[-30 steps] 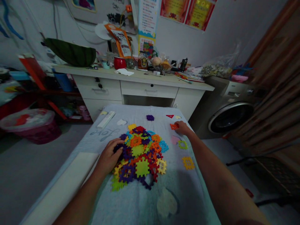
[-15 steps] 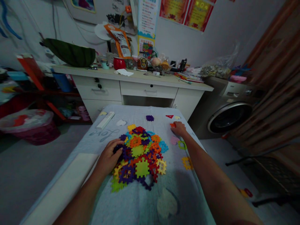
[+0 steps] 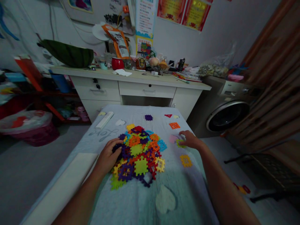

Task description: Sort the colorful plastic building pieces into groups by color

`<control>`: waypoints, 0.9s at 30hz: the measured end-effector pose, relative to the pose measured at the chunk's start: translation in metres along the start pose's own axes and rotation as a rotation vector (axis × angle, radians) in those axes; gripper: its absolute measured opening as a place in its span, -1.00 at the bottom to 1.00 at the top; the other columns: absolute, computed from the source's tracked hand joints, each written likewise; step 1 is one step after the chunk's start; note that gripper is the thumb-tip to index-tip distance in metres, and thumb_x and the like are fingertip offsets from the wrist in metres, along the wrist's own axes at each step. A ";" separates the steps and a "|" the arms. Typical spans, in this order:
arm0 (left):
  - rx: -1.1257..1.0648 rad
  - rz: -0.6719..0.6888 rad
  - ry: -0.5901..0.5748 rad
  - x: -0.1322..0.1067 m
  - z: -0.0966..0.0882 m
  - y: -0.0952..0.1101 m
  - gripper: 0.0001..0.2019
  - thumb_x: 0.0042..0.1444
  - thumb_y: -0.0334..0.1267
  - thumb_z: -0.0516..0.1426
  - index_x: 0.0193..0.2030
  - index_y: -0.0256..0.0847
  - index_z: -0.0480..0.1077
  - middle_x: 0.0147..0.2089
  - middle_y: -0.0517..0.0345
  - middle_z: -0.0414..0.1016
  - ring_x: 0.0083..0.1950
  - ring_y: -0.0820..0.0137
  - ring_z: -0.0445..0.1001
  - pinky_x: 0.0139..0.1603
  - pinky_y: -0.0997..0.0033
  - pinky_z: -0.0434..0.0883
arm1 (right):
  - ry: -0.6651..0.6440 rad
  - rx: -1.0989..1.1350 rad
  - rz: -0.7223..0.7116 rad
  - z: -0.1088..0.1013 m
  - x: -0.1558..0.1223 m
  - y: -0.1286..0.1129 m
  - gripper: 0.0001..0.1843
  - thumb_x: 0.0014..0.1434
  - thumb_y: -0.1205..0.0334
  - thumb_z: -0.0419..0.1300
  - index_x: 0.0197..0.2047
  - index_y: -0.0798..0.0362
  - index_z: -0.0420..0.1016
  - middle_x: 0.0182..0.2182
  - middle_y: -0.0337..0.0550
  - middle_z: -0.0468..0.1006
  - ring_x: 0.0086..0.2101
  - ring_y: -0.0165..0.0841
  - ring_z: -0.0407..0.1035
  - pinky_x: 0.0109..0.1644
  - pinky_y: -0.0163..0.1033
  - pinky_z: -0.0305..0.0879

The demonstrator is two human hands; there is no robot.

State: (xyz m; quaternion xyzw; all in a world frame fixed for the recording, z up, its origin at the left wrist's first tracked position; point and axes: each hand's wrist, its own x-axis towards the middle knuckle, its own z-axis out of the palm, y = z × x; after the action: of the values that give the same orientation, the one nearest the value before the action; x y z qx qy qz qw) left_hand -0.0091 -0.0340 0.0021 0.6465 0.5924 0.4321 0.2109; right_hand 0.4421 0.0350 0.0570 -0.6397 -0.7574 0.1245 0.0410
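A heap of coloured interlocking plastic tiles lies in the middle of a pale blue cloth-covered surface. My left hand rests on the heap's left side with its fingers curled over some purple tiles. My right hand lies to the right of the heap, its fingers on a green ring-shaped tile beside a pink patch. An orange tile lies loose beyond that hand. A yellow tile lies nearer me, and a purple tile sits at the far end.
A white stick-shaped object lies at the far left of the cloth. Behind stands a white desk with drawers, crowded with things, and a washing machine is at the right. A pink basin sits on the floor at left.
My right hand has let go of the orange tile at the far right and drawn back toward me onto the green ring tile. The left hand has stayed on the heap.
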 end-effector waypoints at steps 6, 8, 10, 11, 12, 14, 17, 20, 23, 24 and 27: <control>-0.002 0.014 -0.016 0.001 -0.001 -0.002 -0.67 0.10 -0.07 0.06 -0.06 -0.11 0.47 0.14 0.02 0.38 0.22 0.16 0.34 0.34 0.05 0.20 | 0.032 0.081 -0.059 0.007 -0.031 -0.006 -0.50 -0.01 0.23 0.31 0.05 0.08 0.49 -0.07 -0.03 0.48 -0.07 -0.22 0.37 0.08 -0.20 0.27; 0.001 0.014 -0.016 0.001 -0.001 -0.001 -0.67 0.09 -0.08 0.06 -0.06 -0.11 0.48 0.14 0.02 0.38 0.22 0.16 0.34 0.34 0.05 0.19 | 0.085 0.102 -0.006 0.007 -0.028 -0.010 -0.52 0.01 0.24 0.30 0.05 0.09 0.48 -0.06 -0.03 0.47 -0.10 -0.25 0.39 0.05 -0.23 0.30; -0.003 0.013 -0.016 0.001 -0.001 0.000 -0.67 0.08 -0.08 0.07 -0.07 -0.11 0.48 0.14 0.02 0.38 0.22 0.16 0.35 0.34 0.06 0.20 | 0.143 0.108 0.058 0.009 -0.023 -0.012 -0.50 0.04 0.25 0.29 0.08 0.11 0.45 -0.03 0.01 0.45 -0.09 -0.26 0.39 0.05 -0.22 0.30; -0.006 0.012 -0.013 0.001 -0.001 0.000 -0.67 0.08 -0.08 0.07 -0.07 -0.11 0.48 0.14 0.02 0.39 0.22 0.15 0.35 0.34 0.06 0.21 | 0.168 0.109 0.082 0.010 -0.021 -0.013 -0.48 0.06 0.25 0.29 0.11 0.12 0.42 0.00 0.04 0.44 -0.07 -0.26 0.39 0.07 -0.21 0.30; -0.008 0.010 -0.011 0.001 -0.001 0.001 -0.67 0.07 -0.08 0.07 -0.07 -0.11 0.48 0.14 0.02 0.39 0.22 0.15 0.35 0.33 0.07 0.21 | 0.189 0.112 0.098 0.010 -0.019 -0.013 -0.45 0.07 0.24 0.29 0.15 0.13 0.39 0.04 0.06 0.42 -0.05 -0.25 0.38 0.09 -0.20 0.29; -0.007 0.007 -0.009 0.001 -0.001 0.001 -0.67 0.07 -0.08 0.07 -0.07 -0.11 0.48 0.13 0.01 0.39 0.22 0.15 0.35 0.33 0.07 0.21 | 0.205 0.128 0.120 0.010 -0.020 -0.012 -0.38 0.08 0.23 0.30 0.21 0.12 0.32 0.11 0.10 0.37 -0.03 -0.24 0.38 0.11 -0.16 0.29; 0.001 0.015 -0.017 0.002 -0.001 0.000 -0.66 0.08 -0.07 0.07 -0.07 -0.13 0.48 0.14 0.01 0.39 0.22 0.15 0.35 0.33 0.07 0.21 | 0.130 0.148 0.142 0.004 -0.033 -0.009 -0.31 0.06 0.20 0.33 0.24 0.12 0.29 0.16 0.13 0.33 -0.06 -0.24 0.41 0.07 -0.15 0.32; 0.005 0.021 -0.017 0.002 -0.001 -0.001 -0.66 0.08 -0.07 0.07 -0.07 -0.13 0.47 0.13 0.02 0.40 0.21 0.16 0.36 0.33 0.09 0.22 | -0.026 0.147 0.084 -0.005 -0.061 -0.011 -0.34 0.00 0.14 0.38 0.17 0.07 0.37 0.09 0.05 0.37 -0.08 -0.24 0.42 0.04 -0.17 0.33; 0.012 0.027 -0.012 0.002 -0.001 0.000 -0.66 0.07 -0.09 0.07 -0.07 -0.13 0.47 0.13 0.03 0.40 0.21 0.17 0.36 0.33 0.10 0.22 | -0.150 0.152 0.018 -0.009 -0.093 -0.023 -0.26 -0.09 0.08 0.42 0.16 -0.01 0.36 0.05 -0.03 0.37 -0.07 -0.24 0.40 0.07 -0.17 0.31; 0.015 0.031 -0.009 0.002 -0.001 0.000 -0.66 0.07 -0.09 0.07 -0.07 -0.13 0.47 0.12 0.03 0.40 0.21 0.17 0.36 0.33 0.10 0.22 | -0.170 0.145 0.005 -0.008 -0.101 -0.028 -0.24 -0.12 0.08 0.44 0.17 -0.01 0.36 0.04 -0.04 0.36 -0.06 -0.22 0.39 0.08 -0.16 0.30; 0.019 0.031 -0.004 0.002 -0.001 0.001 -0.66 0.05 -0.10 0.07 -0.07 -0.14 0.47 0.11 0.03 0.41 0.19 0.17 0.37 0.32 0.12 0.23 | -0.160 0.105 -0.021 -0.002 -0.116 -0.040 -0.31 -0.11 0.17 0.41 0.13 0.04 0.39 0.02 -0.01 0.36 -0.03 -0.20 0.36 0.12 -0.14 0.26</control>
State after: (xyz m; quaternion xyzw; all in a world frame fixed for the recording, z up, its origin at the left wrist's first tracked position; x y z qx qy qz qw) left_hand -0.0090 -0.0323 0.0043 0.6585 0.5859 0.4283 0.1991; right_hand 0.4248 -0.0847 0.0803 -0.6167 -0.7574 0.2140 0.0151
